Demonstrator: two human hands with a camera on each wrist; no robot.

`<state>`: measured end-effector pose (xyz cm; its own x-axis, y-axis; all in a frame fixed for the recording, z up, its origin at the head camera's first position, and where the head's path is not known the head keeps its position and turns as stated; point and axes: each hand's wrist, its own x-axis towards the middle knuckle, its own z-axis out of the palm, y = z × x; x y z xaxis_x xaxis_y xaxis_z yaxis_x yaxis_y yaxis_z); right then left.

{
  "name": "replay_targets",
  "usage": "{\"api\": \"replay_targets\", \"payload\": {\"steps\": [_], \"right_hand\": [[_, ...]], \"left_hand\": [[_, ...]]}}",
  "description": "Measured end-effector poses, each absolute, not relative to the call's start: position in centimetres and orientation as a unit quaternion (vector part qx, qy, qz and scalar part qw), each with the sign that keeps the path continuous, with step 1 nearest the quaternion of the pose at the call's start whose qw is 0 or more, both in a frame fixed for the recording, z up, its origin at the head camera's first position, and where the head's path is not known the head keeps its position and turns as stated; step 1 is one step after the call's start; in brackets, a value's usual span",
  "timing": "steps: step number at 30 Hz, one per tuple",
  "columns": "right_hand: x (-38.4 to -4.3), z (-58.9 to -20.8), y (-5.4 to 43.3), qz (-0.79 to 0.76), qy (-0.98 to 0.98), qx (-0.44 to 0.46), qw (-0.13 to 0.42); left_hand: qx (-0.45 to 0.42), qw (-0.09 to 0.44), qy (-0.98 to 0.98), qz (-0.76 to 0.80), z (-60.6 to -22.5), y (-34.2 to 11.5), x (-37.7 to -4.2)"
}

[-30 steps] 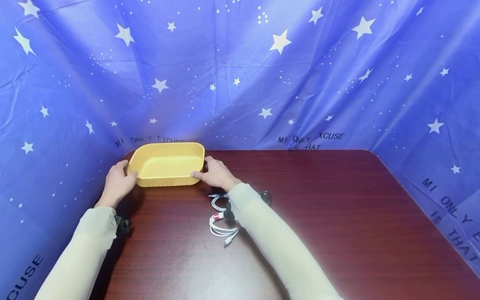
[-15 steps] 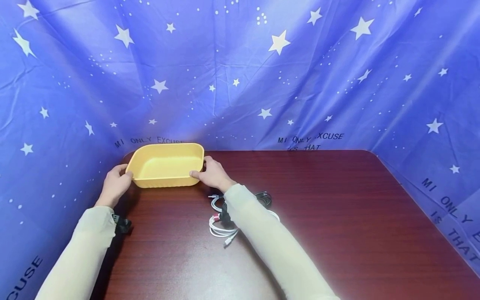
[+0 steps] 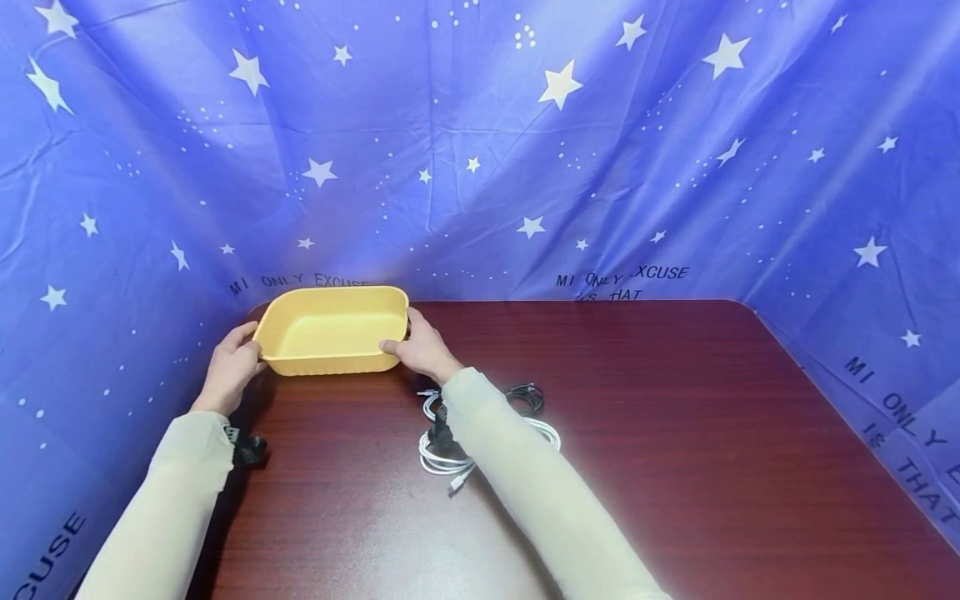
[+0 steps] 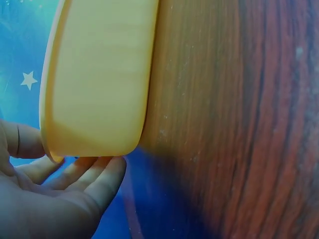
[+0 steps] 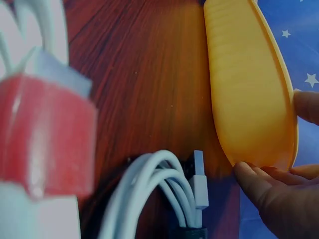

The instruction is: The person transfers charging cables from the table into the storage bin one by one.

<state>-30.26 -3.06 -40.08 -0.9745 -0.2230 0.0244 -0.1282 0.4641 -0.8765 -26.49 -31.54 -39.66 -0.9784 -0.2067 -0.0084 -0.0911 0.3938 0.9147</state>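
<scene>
At the counter's far left corner, the yellow bin (image 3: 333,365) is sitting upright, with its base appearing to be resting on the counter (image 3: 660,442). The left hand (image 3: 228,369) is gripping its left end, the thumb at the rim and the fingers pressing the end wall. The right hand (image 3: 429,342) is holding the right end in a similar grip.

Doing this well, my call: keeping both hands matched in height and pressure, so the bin isn't tipping or twisting; not squeezing hard, as the thin walls are probably flexing. Watching the right sleeve (image 3: 540,475) too: it's passing over the white cables (image 3: 444,465) and the black cable (image 3: 527,400), and could be snagging them.

Contents: nothing is showing inside the bin; the strip behind its front wall is hiding from the head view. The cables are lying outside, on the counter.
</scene>
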Motion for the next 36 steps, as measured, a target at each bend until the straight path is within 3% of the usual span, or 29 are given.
{"api": "replay_targets", "payload": {"steps": [22, 36], "right_hand": [[-30.27, -40.35, -3.77, -0.526, 0.845, -0.069, 0.067], [-30.25, -40.13, -3.22, -0.516, 0.85, -0.083, 0.07]], "left_hand": [[0.107, 0.027, -0.797, -0.594, -39.6, -31.56, -26.45], [0.103, 0.045, -0.817, -0.566, -39.63, -31.55, -26.54]]}}
